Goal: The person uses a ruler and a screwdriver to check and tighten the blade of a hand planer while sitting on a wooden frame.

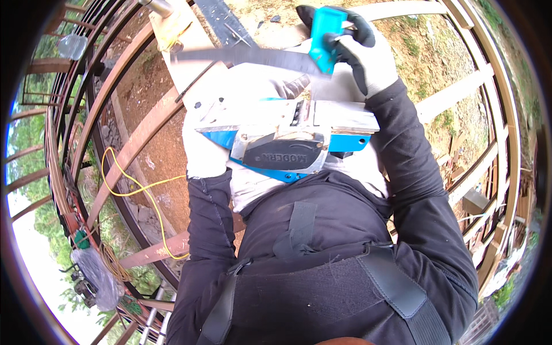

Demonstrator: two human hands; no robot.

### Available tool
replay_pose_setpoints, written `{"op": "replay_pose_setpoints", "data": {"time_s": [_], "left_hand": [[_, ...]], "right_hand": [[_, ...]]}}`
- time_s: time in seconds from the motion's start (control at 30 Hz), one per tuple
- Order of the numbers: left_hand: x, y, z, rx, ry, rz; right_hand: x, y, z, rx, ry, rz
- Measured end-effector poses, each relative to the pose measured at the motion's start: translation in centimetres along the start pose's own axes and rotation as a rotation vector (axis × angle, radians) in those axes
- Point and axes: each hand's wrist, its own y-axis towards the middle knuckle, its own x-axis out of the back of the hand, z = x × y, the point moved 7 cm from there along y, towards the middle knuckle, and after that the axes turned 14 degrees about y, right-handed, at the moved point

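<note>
An electric planer, blue with a dark side cover, lies upside down across my lap with its metal sole facing up. My left hand, in a white work glove, is closed on the planer's left end; some of its fingers are hidden. Beyond the planer, my gloved right hand grips the teal handle of a handsaw. The saw's blade points left above my knees, slightly blurred, apart from the planer.
Timber beams cross below and around me, with bare soil between them. A pale board and a dark flat bar lie ahead. A yellow cord loops at left. A plastic jug and a plastic-wrapped machine are farther left.
</note>
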Motion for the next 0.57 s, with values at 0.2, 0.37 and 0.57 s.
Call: {"op": "replay_pose_setpoints", "data": {"time_s": [0.2,0.37,0.57], "left_hand": [[0.5,0.2,-3.6,-0.236,0.385,0.335],[-3.3,-1.5,-6.6,-0.349,1.004,0.567],[-9.5,-3.6,-8.2,-0.199,1.624,0.649]], "right_hand": [[17.7,-5.6,2.6,0.303,0.483,-0.497],[35.6,-16.7,-3.5,0.393,0.554,-1.032],[47.4,-23.3,-18.3,0.453,0.916,-1.504]]}}
